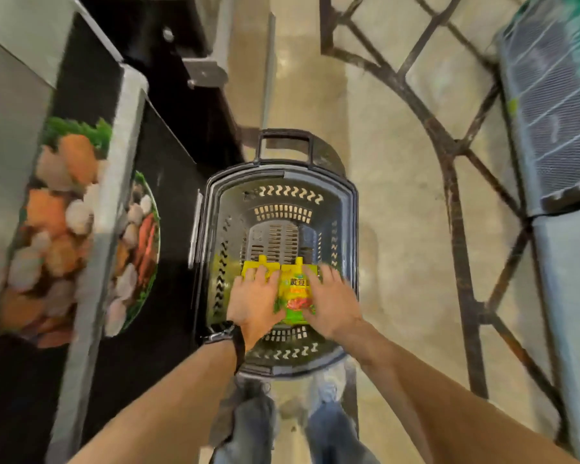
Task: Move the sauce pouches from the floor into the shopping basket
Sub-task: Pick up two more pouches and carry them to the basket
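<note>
A dark plastic shopping basket (215, 209) stands on the floor in front of my feet, its handle at the far end. Over its near half I hold yellow and green sauce pouches with spouts. My left hand (253, 301) lies on the left pouch (250, 267), fingers spread over its top. My right hand (332, 303) grips the right side of the second pouch (295, 293), which shows red and green print. The pouches sit side by side, inside the basket's rim. How many pouches lie beneath is hidden by my hands.
A freezer cabinet (91, 209) with food pictures runs along the left, close to the basket. A dark metal lattice frame (449, 169) crosses the beige floor on the right. Grey crates (549, 112) stand at the far right. My jeans and shoes (258, 420) are just below the basket.
</note>
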`<action>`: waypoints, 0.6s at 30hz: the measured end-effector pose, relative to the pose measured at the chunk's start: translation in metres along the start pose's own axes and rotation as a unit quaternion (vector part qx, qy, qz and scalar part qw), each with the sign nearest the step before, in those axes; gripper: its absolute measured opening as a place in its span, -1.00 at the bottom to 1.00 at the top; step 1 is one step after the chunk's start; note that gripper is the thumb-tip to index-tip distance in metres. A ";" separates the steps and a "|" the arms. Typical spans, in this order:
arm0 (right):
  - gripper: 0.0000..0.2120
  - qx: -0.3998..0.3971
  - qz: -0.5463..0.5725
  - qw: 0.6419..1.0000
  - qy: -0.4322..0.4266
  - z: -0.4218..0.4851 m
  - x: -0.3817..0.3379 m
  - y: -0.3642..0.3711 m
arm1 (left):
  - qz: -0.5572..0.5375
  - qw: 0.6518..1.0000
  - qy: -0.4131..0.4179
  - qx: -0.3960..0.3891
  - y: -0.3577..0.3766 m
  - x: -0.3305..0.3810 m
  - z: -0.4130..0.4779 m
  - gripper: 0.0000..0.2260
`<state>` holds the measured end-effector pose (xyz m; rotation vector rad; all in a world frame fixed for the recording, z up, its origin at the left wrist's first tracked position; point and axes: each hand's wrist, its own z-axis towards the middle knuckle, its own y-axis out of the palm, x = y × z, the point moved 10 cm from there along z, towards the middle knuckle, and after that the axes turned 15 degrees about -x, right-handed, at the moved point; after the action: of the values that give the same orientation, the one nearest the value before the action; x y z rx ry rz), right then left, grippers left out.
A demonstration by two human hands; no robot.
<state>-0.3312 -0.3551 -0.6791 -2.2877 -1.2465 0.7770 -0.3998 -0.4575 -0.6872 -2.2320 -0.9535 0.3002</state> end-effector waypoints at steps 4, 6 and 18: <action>-0.30 0.015 -0.013 0.999 0.031 -0.107 0.000 -0.061 | -0.018 1.000 0.007 0.002 -0.068 0.034 -0.098 -0.38; -0.36 0.018 -0.023 0.998 0.046 -0.159 0.002 -0.082 | -0.013 1.000 0.018 -0.004 -0.096 0.052 -0.141 -0.36; -0.37 0.149 0.073 0.958 0.234 -0.385 0.036 -0.130 | 0.130 0.973 0.171 0.085 -0.213 0.160 -0.279 -0.38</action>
<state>-0.1465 -0.2946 -0.3203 -2.1556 -0.7018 0.3956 -0.2794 -0.3782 -0.3294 -2.1567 -0.4382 0.1020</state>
